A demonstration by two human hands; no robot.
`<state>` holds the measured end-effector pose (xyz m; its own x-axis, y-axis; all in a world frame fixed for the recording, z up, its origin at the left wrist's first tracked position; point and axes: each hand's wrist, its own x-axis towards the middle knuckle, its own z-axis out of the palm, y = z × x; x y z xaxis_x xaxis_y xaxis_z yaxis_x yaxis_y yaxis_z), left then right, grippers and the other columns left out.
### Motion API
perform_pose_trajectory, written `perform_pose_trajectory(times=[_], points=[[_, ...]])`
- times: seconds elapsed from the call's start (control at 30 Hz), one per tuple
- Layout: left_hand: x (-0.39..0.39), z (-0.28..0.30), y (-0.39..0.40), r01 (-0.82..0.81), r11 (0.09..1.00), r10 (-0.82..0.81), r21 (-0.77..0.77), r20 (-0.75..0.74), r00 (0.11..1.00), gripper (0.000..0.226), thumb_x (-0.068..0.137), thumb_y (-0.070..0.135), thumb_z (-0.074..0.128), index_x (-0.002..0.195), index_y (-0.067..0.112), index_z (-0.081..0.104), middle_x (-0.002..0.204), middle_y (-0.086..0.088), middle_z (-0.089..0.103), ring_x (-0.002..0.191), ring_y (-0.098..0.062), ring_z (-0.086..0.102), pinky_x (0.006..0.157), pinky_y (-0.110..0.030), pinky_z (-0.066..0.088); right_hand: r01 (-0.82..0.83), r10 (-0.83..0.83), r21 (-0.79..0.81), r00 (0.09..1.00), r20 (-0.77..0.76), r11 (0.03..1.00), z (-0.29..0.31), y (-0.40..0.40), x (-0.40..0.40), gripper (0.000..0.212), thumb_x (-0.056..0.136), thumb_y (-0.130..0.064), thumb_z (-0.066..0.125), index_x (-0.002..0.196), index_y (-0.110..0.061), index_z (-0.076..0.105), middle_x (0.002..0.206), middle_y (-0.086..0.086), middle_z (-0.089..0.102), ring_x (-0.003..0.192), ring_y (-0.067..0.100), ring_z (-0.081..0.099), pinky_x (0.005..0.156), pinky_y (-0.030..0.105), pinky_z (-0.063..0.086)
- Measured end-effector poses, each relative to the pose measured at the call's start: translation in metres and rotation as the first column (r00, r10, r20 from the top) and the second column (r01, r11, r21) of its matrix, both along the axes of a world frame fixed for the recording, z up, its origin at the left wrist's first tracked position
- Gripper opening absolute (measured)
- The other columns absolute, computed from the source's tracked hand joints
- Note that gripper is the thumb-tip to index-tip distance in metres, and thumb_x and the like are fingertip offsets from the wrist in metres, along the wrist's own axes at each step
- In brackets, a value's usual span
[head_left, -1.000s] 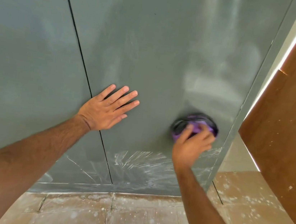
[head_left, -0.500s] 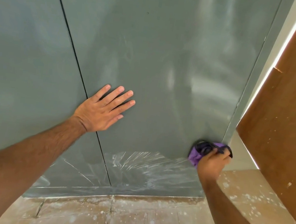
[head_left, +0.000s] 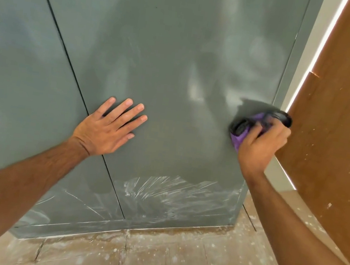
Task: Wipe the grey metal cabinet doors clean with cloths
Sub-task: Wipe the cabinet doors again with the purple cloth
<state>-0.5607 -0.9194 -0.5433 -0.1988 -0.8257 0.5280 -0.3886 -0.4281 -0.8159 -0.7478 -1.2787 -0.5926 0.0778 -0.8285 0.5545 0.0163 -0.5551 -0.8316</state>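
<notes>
While the left hand (head_left: 107,129) lies flat, fingers straight, across the seam of the grey metal cabinet doors (head_left: 179,55), the right hand (head_left: 261,143) clutches a soft, bunched purple cloth (head_left: 239,138) near the right door's edge; it likely wipes best wadded.

the right hand (head_left: 261,143), gripping the purple and black cloth (head_left: 244,128), now sits higher on the right cabinet door (head_left: 178,66) than half a second ago, when it was at the door's right edge lower down. a second ago it was further in from that edge.
</notes>
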Motion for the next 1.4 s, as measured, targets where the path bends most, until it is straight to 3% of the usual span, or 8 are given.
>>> perform_pose_trajectory(times=[0.2,0.27,0.53,0.7,0.83,1.03,1.17,1.4], points=[[0.002,-0.001,-0.001,-0.004,1.000,0.004,0.003,-0.014,1.000,0.063,0.105,0.042,0.046,0.162,0.017,0.035,0.171,-0.010,0.025,0.156,-0.032,0.024,0.127,-0.053,0.019,-0.154,0.175,0.520,0.984,0.008,0.840,-0.108,0.024,-0.002,0.032,0.106,-0.013,0.044,0.133,0.002,0.054,0.137,0.026,0.052,0.125,0.041,0.049,0.103,0.040,0.037],[0.001,0.002,-0.002,-0.004,1.000,0.004,0.001,0.000,1.000,0.063,0.106,0.042,0.045,0.162,0.016,0.034,0.171,-0.010,0.025,0.157,-0.032,0.023,0.126,-0.053,0.020,0.032,0.087,0.408,0.959,-0.270,0.912,-0.108,0.020,-0.001,0.036,0.105,-0.013,0.045,0.137,-0.003,0.059,0.134,0.016,0.062,0.125,0.030,0.057,0.103,0.032,0.041],[0.001,-0.001,-0.001,-0.001,1.000,0.001,0.003,-0.025,1.000,0.063,0.106,0.042,0.044,0.162,0.016,0.033,0.171,-0.010,0.024,0.157,-0.031,0.021,0.124,-0.054,0.023,-0.026,0.057,0.295,0.994,-0.095,0.955,-0.108,0.041,-0.011,0.045,0.101,-0.032,0.052,0.126,0.007,0.051,0.126,0.031,0.052,0.114,0.041,0.050,0.099,0.044,0.040],[0.002,0.000,-0.002,-0.008,1.000,0.008,-0.009,-0.001,1.000,0.064,0.106,0.043,0.044,0.163,0.016,0.032,0.171,-0.009,0.023,0.157,-0.031,0.021,0.125,-0.053,0.023,0.005,-0.167,0.845,0.981,0.100,0.536,-0.108,0.027,0.008,0.051,0.102,-0.037,0.050,0.137,-0.001,0.053,0.141,0.027,0.053,0.129,0.040,0.052,0.107,0.039,0.036],[0.001,-0.002,-0.002,-0.008,1.000,0.008,-0.006,-0.001,1.000,0.065,0.105,0.044,0.045,0.162,0.017,0.033,0.171,-0.009,0.023,0.157,-0.031,0.022,0.125,-0.053,0.022,-0.091,0.079,0.468,0.996,0.045,0.879,-0.101,0.107,0.018,0.039,0.096,-0.032,0.055,0.121,-0.002,0.055,0.125,0.025,0.049,0.111,0.034,0.051,0.099,0.042,0.039],[0.002,0.000,-0.003,-0.012,1.000,0.012,-0.024,0.004,1.000,0.065,0.105,0.044,0.043,0.163,0.017,0.031,0.172,-0.008,0.021,0.157,-0.031,0.021,0.128,-0.053,0.016,0.022,-0.118,0.829,0.992,0.053,0.558,-0.136,0.058,0.016,0.052,0.101,-0.026,0.045,0.132,0.016,0.047,0.135,0.038,0.051,0.123,0.050,0.052,0.107,0.049,0.040],[0.001,-0.001,-0.003,-0.020,1.000,0.020,-0.021,0.008,1.000,0.066,0.104,0.045,0.045,0.163,0.017,0.031,0.171,-0.008,0.024,0.156,-0.031,0.022,0.126,-0.053,0.020,-0.145,0.150,0.343,0.989,0.011,0.928,-0.124,0.131,0.021,0.027,0.100,-0.015,0.060,0.117,0.005,0.053,0.116,0.015,0.044,0.100,0.016,0.041,0.098,0.026,0.034],[-0.002,0.001,-0.002,-0.019,1.000,0.019,-0.014,-0.020,1.000,0.066,0.105,0.045,0.044,0.164,0.017,0.030,0.169,-0.007,0.027,0.154,-0.030,0.027,0.123,-0.053,0.028,-0.016,-0.012,0.780,0.999,0.031,0.625,-0.120,0.112,0.033,0.049,0.102,-0.019,0.050,0.138,0.014,0.044,0.142,0.034,0.041,0.127,0.042,0.047,0.109,0.040,0.035]])
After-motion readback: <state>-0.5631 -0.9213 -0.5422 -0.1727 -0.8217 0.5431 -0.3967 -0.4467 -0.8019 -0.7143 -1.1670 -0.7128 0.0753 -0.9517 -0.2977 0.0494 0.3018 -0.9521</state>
